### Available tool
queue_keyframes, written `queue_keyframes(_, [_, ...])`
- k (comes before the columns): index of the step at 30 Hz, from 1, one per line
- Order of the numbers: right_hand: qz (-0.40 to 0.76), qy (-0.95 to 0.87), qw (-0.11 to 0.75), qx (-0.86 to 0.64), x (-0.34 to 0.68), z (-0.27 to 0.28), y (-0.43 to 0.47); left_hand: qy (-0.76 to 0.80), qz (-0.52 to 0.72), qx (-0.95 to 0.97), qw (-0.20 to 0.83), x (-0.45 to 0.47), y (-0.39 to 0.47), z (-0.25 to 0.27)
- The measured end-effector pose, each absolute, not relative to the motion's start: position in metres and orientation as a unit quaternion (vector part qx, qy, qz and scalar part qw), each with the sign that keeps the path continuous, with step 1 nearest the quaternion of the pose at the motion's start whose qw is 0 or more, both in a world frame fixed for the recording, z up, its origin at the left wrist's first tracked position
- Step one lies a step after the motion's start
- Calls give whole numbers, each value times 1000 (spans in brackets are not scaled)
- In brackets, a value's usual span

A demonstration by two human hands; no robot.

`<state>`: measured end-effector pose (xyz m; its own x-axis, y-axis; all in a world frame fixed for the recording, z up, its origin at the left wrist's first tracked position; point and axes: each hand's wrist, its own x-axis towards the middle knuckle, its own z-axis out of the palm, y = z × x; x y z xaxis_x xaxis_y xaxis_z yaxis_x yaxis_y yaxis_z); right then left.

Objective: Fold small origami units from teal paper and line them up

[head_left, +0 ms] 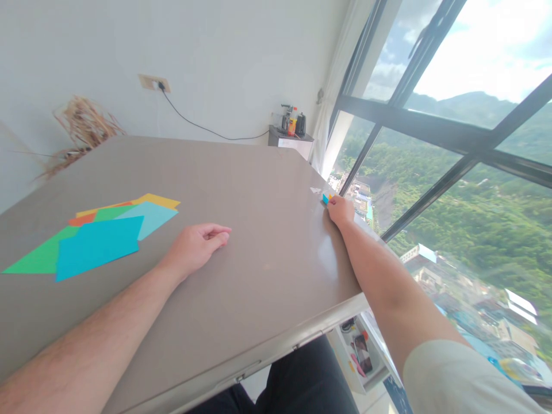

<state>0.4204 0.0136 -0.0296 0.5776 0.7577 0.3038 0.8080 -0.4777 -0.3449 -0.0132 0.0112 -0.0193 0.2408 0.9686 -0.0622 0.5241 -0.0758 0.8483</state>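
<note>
Near the glossy grey-brown tabletop [267,230]'s right edge, our right hand [341,210] pinches a small blue-and-yellow piece [325,199], material unclear, which looks light and best gripped by its sides, while our left hand [197,248] lies loosely closed, seemingly on nothing, beside overlapping coloured paper sheets [101,244].

Table [267,299]: grey-brown, glossy | left: overlapping blue, green, orange, yellow sheets [101,246] | right edge: small blue-yellow piece [325,199]

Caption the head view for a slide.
Right hand touches a small colourful item on the table; left hand lies near coloured sheets.
</note>
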Motion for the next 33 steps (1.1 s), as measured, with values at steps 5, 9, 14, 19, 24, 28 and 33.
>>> queue_keyframes(5, [-60, -458, 223, -858, 421, -31, 14, 545, 284, 677, 405, -13, 13, -22])
queue_keyframes(9, [-62, -462, 220, -857, 422, -31, 14, 545, 284, 676, 406, -12, 12, -21])
queue_keyframes(14, [-64, -464, 217, -856, 421, -31, 13, 549, 282, 674, 405, -12, 10, -18])
queue_keyframes(19, [-67, -461, 216, -858, 419, -30, 12, 546, 284, 674, 408, -13, 10, -18])
queue_keyframes(24, [-76, -447, 219, -864, 416, -26, 9, 543, 285, 677, 406, -14, 12, -20])
queue_keyframes(28, [-112, -465, 268, -837, 391, -13, 6, 538, 287, 685, 400, -12, 10, -20])
queue_keyframes(33, [20, -655, 286, -699, 298, 0, -3, 527, 279, 700, 393, -12, 9, -19])
